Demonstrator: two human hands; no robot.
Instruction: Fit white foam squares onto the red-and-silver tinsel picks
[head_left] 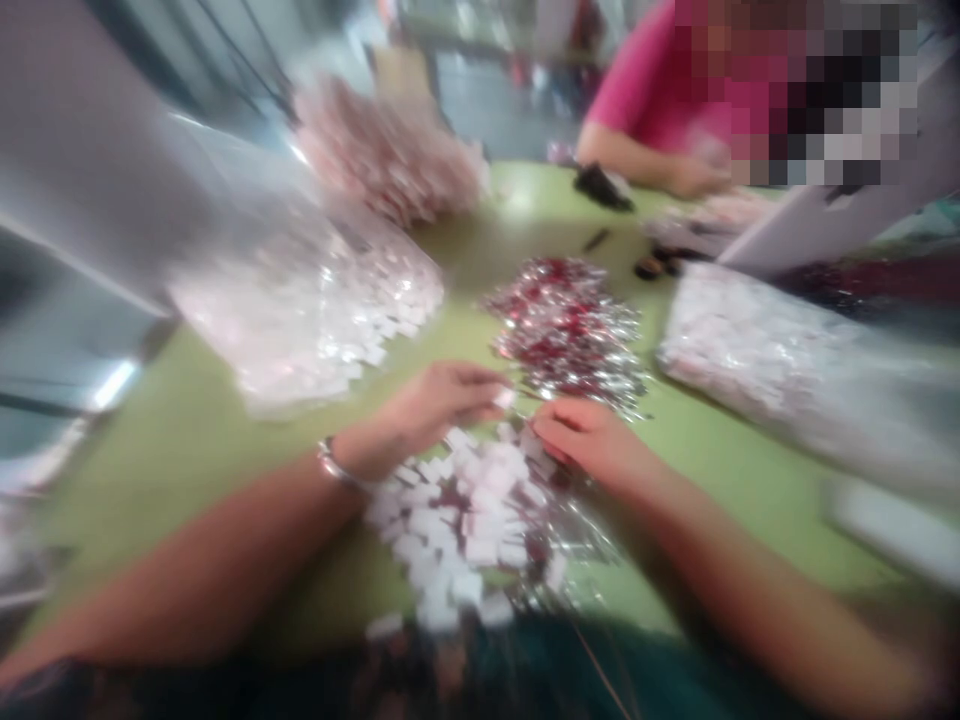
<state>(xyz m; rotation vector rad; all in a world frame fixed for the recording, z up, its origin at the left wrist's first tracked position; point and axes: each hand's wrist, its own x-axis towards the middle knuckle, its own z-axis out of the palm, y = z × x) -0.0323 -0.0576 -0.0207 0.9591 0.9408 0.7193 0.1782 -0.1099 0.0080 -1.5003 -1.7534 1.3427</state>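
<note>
My left hand (450,398) is closed in a pinch on a small white card (504,397) above the middle of the green table. Close beside it, my right hand (577,430) has its fingers drawn together; whatever they hold is too blurred to make out. Below both hands spreads a loose pile of small white cards (491,490), with some red and silvery pieces mixed in at its right. Just beyond the fingertips lies a heap of shiny red and silver pieces (566,325), their exact kind blurred.
A clear plastic bag (300,320) of white pieces lies at the left, another bag (757,340) at the right. Behind the left bag is a pale pink bundle (386,145). Across the green table (180,450) sits a person in a pink sleeve (630,75), near a black object (602,187).
</note>
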